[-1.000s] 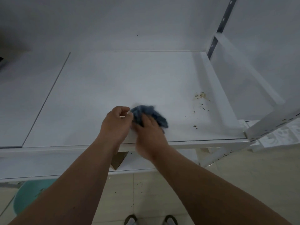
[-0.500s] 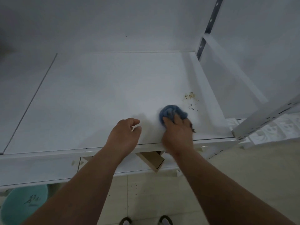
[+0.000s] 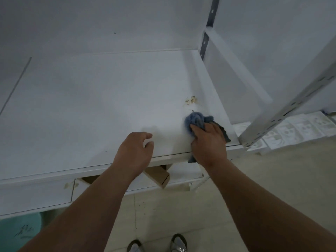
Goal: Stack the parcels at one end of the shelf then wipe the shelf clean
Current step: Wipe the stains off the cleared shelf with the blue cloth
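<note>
Head view: white shelf [image 3: 91,106], long axis left to right, front lip toward the person. Right hand [image 3: 209,140] sits at the front right corner of the shelf, fingers curled over a bunched blue cloth [image 3: 197,120], pressing it onto the surface. Cloth is a crumpled wad, no clear long axis; the bulk sticks out past the fingertips toward the back wall, one corner shows right of the hand, and one end hangs over the front lip under the wrist. Brownish dirt patch [image 3: 190,100] lies just beyond the cloth, near the right edge, apart from it, with a few specks beside it. Left hand [image 3: 135,151] rests at the front lip near the middle, fingers loosely curled, holding nothing. Cardboard box [image 3: 158,176] pokes out on the lower shelf under the lip, corner tilted down toward the floor. Perforated grey upright [image 3: 291,102] leans across the right side. Teal tub [image 3: 18,231] bottom left on the floor. Sandalled feet [image 3: 158,245] at the bottom edge. No parcels show on the top shelf.
</note>
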### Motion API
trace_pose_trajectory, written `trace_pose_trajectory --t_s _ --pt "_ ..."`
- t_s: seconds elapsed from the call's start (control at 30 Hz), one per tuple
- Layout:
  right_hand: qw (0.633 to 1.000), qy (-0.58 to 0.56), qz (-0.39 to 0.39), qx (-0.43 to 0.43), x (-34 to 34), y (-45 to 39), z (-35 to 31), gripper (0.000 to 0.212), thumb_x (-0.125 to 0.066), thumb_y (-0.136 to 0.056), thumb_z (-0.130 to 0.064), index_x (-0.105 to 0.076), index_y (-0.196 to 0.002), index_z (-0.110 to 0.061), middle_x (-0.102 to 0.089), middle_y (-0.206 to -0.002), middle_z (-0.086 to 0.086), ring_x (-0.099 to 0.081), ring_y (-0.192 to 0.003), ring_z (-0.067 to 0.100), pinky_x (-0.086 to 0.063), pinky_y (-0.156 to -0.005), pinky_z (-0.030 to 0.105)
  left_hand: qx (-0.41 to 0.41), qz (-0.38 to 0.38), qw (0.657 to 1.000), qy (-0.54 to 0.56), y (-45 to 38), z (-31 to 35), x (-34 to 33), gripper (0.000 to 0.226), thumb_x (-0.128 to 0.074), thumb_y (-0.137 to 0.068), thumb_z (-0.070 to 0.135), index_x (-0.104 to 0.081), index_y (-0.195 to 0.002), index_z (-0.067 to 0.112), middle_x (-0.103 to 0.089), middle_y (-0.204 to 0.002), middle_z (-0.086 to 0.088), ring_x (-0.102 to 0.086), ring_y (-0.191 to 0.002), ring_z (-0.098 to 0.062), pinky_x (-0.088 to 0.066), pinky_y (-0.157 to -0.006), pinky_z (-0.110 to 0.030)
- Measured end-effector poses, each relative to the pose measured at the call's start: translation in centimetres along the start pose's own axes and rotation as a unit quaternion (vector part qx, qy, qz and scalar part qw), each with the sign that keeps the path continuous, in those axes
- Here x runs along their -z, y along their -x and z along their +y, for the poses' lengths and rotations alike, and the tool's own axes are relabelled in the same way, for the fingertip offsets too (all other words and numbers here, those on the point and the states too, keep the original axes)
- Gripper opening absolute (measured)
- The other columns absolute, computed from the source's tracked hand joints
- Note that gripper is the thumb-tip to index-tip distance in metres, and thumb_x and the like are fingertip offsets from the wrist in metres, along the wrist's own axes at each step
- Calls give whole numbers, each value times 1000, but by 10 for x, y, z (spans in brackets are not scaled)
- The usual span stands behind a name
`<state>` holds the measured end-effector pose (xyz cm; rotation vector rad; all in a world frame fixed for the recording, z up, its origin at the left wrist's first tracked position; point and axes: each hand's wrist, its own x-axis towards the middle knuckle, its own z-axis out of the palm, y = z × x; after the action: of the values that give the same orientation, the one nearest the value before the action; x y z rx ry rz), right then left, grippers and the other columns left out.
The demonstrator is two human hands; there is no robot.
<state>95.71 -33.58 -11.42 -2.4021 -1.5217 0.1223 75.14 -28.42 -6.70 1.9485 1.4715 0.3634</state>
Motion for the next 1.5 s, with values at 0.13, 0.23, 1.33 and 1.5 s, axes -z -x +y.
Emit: trace_pose_trajectory --t_s 0.13,0.23,1.33,1.5 --pt "997 -48 29 61 -20 33 -45 53 -48 -79 -17 -61 -130 -21 -58 -124 11 -45 -123 35 -38 -101 43 -3 12 1000 -11 -5 13 -9 35 -48 -97 24 -56 -131 21 -53 -135 1 -52 -120 -16 -35 -89 -21" --pt "978 -87 -8 190 -21 45 -56 50 -65 -72 -24 -67 -122 -23 -62 -111 4 -52 -115 30 -44 -95 41 -15 12 999 -25 -11 26 -17 33 -49 -96 21 -60 -127 19 -60 -128 -2 -57 -111 -18 -38 -84 -23" --pt "998 -6 -3 56 0 32 -12 61 -56 -77 -10 -51 -138 -15 -56 -121 16 -50 -109 34 -45 -95 43 -29 0 998 -50 -38 59 -53 36 -48 -96 20 -58 -130 17 -57 -133 -3 -50 -123 -18 -38 -97 -26" --pt "993 16 -47 104 20 18 31 73 -76 -68 -24 -53 -138 -21 -54 -129 9 -47 -116 33 -42 -97 43 -60 11 997 -54 -36 77 -59 32 -50 -95 18 -62 -125 16 -61 -126 -5 -53 -117 -20 -41 -93 -29"
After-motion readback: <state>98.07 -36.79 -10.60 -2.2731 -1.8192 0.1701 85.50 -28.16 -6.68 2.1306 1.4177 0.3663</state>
